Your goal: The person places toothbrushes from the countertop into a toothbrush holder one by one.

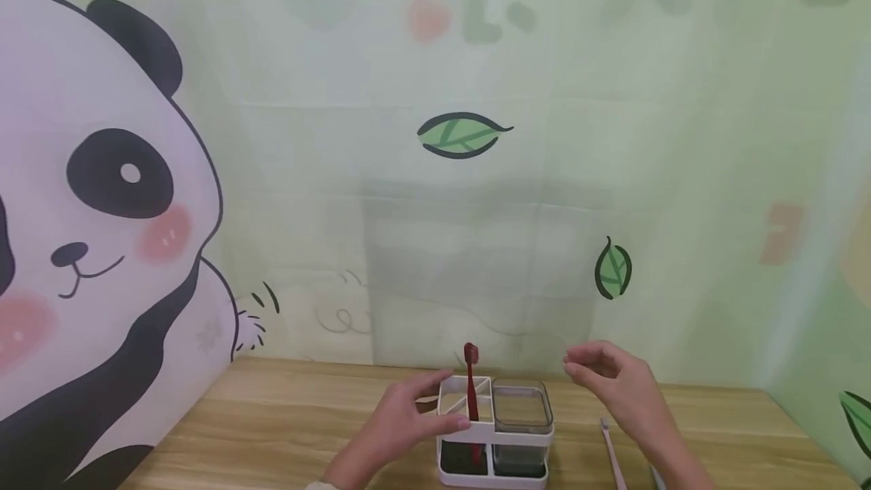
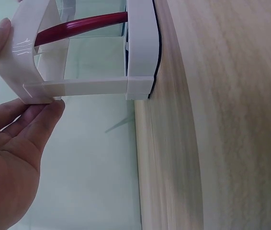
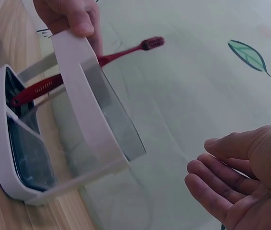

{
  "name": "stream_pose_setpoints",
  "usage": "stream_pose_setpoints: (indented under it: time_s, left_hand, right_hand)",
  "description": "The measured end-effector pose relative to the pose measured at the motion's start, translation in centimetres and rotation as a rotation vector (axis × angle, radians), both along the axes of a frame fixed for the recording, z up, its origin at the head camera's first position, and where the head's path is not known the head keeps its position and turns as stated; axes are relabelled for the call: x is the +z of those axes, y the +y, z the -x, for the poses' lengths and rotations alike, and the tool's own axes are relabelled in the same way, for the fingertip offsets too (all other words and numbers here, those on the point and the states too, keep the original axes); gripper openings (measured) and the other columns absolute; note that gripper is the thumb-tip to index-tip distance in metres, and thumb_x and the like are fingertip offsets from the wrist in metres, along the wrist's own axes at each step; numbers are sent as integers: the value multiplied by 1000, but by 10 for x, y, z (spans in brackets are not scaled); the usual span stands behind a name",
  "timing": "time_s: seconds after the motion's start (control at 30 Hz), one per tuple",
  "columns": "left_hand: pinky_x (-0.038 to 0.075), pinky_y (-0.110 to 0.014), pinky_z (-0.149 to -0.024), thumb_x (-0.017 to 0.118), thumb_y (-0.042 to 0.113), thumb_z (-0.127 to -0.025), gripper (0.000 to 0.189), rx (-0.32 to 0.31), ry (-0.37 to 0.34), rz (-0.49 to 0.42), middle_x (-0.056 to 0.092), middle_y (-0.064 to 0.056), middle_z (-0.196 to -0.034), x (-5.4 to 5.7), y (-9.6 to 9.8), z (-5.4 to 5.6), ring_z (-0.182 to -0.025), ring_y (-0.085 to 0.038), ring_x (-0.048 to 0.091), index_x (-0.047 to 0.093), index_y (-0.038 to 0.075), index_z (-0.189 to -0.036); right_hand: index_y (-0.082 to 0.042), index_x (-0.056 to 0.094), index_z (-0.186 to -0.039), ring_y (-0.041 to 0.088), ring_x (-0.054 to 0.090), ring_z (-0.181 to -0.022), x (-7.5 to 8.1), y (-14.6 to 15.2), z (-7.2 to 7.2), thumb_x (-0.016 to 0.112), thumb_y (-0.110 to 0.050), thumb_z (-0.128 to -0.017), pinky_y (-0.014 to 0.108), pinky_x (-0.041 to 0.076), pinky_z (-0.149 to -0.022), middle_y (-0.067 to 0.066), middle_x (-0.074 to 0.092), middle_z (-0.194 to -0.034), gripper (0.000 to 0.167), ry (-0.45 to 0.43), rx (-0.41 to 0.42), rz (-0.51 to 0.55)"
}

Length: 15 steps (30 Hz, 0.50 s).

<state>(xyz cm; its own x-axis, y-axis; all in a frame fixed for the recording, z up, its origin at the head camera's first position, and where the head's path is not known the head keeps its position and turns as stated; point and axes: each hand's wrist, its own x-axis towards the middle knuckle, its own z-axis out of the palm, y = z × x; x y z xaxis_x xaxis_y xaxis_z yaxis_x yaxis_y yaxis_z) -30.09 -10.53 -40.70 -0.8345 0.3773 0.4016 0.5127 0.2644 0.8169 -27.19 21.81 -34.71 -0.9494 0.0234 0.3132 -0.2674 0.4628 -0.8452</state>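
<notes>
A white toothbrush holder (image 1: 500,436) stands on the table, with divided slots on its left and a clear cup (image 1: 522,428) on its right. One red toothbrush (image 1: 472,399) leans upright in a left slot, bristles above the top. My left hand (image 1: 395,418) grips the holder's upper frame, thumb at the front and fingers at the far left side; the left wrist view shows these fingertips against the white frame (image 2: 23,52). To the right of the holder, my right hand (image 1: 622,384) is raised, apart from it. Its fingers (image 3: 217,177) are loosely bent around nothing.
A pale pink toothbrush (image 1: 613,456) lies on the wooden table (image 1: 272,414) below my right hand. Beside it, partly hidden by my right wrist, is the end of another slim item (image 1: 656,478). Behind the table hangs a printed backdrop (image 1: 306,248) with a panda and leaves.
</notes>
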Motion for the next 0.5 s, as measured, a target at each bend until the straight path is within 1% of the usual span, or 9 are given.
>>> stream_pose_setpoints:
  time_s: [0.23,0.3,0.5]
  left_hand:
    - [61,-47,-96,91,27,-87,71,8,-12,7,65,-24,-138,0,1,0,-119,-41,68,62,-6,-143]
    - [61,-47,-95,91,27,-87,72,10,-8,10,65,-24,-137,0,0,1,-118,-41,68,62,-6,-143]
    - [61,-47,-95,92,27,-87,71,14,5,10,66,-25,-136,-1,0,0,-117,-42,69,62,-7,-142]
  right_hand:
    - [4,68,-126,29,71,-112,-6,21,4,75,-17,-102,32,62,-89,14,75,-119,33,-44,4,-12]
    - [5,68,-126,30,71,-112,-8,25,5,74,-16,-102,32,63,-89,15,75,-119,33,-59,-2,-6]
    - [4,67,-127,30,72,-107,-15,38,10,73,-18,-102,43,63,-92,15,74,-119,34,-125,-25,-27]
